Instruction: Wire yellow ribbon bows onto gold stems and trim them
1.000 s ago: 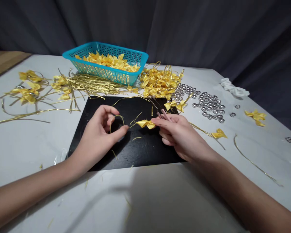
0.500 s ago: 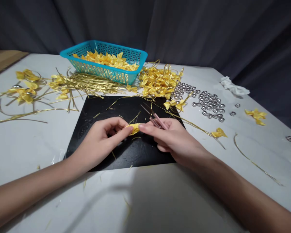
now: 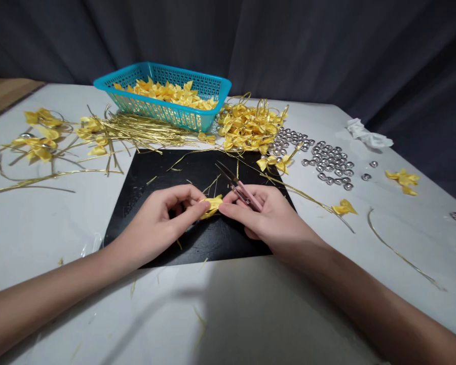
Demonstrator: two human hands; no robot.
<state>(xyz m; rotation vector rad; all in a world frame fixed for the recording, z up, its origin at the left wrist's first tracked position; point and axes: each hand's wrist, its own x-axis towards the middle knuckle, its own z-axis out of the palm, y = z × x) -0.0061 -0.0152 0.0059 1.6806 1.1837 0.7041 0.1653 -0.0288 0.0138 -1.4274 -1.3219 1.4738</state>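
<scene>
Left fingers (image 3: 193, 213) and right fingers (image 3: 233, 209) pinch yellow ribbon (image 3: 213, 204); pink-handled tool (image 3: 249, 194), also held right, could crowd grip, causing slip.

No text, label, brand, number or sign can be read. The blue basket (image 3: 163, 111), black mat (image 3: 213, 243) and pink-handled tool (image 3: 251, 196) show no legible lettering; the silver pieces (image 3: 330, 163) are too small to tell.
</scene>
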